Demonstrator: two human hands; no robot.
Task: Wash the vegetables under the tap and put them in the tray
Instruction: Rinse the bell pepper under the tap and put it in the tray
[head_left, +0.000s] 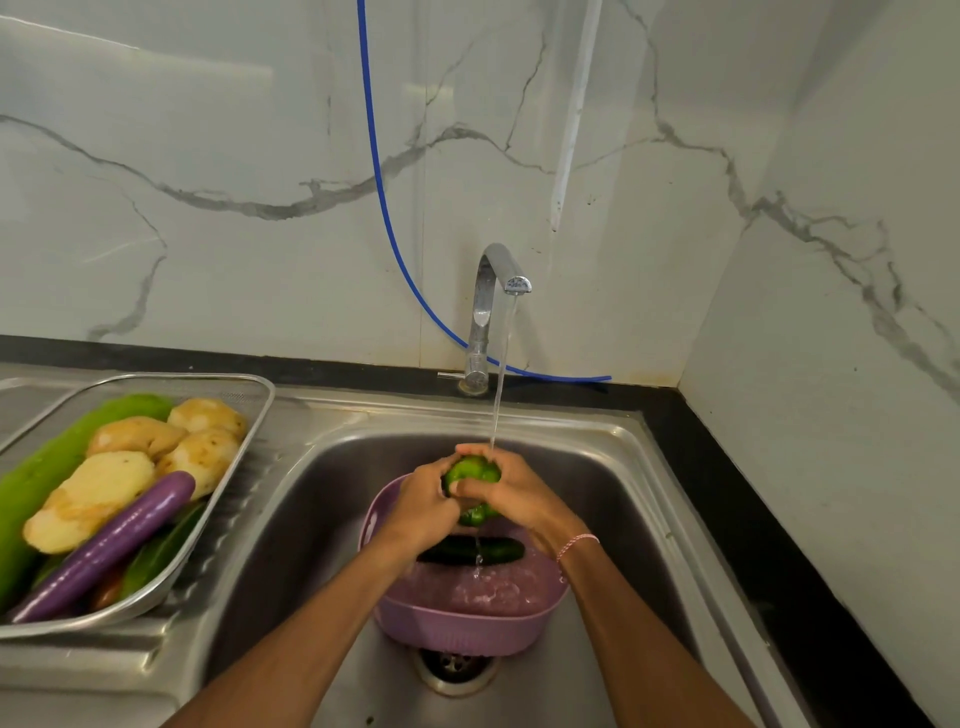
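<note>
A green bell pepper (471, 472) is held under the running water of the chrome tap (488, 306). My left hand (423, 506) and my right hand (511, 493) both grip it, fingers curled round it, above a purple colander (467, 623) standing in the sink (613, 499). A dark green cucumber (470, 551) lies inside the colander. At the left, a metal mesh tray (228, 525) on the drainboard holds several potatoes (93, 499), a purple eggplant (119, 540), a long green gourd (47, 467) and other vegetables.
A blue hose (387, 208) hangs down the marble wall and runs behind the tap. The sink drain (457, 667) shows in front of the colander. A black counter strip (753, 519) borders the sink at the right, with a wall close beyond it.
</note>
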